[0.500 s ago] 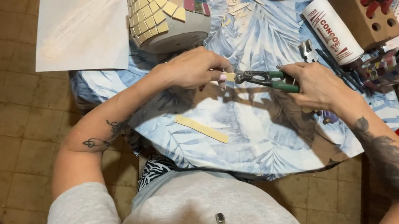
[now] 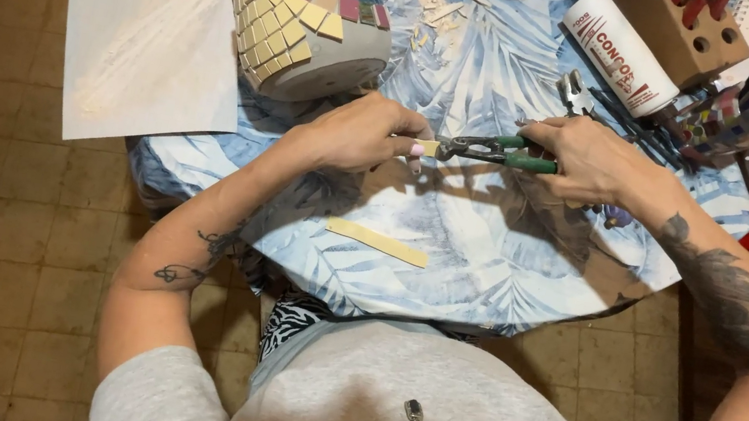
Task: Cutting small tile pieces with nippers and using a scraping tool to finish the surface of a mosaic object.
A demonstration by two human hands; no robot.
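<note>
My left hand (image 2: 362, 130) pinches a small pale yellow tile piece (image 2: 428, 147) above the middle of the round table (image 2: 487, 258). My right hand (image 2: 588, 159) grips green-handled tile nippers (image 2: 494, 150), whose jaws bite the free end of that piece. A long yellow tile strip (image 2: 377, 241) lies flat on the leaf-print cloth below the hands. Left of the hands a grey pot with mosaic tiles (image 2: 310, 15) lies on its side.
A white sheet of paper (image 2: 151, 40) overhangs the table's left edge. At the back right lie a white glue tube (image 2: 620, 54), a wooden tool block (image 2: 689, 30) and several metal tools (image 2: 708, 128). Tile chips (image 2: 441, 11) are scattered behind the pot.
The view has shifted slightly; both hands keep the same hold on the tile piece and nippers.
</note>
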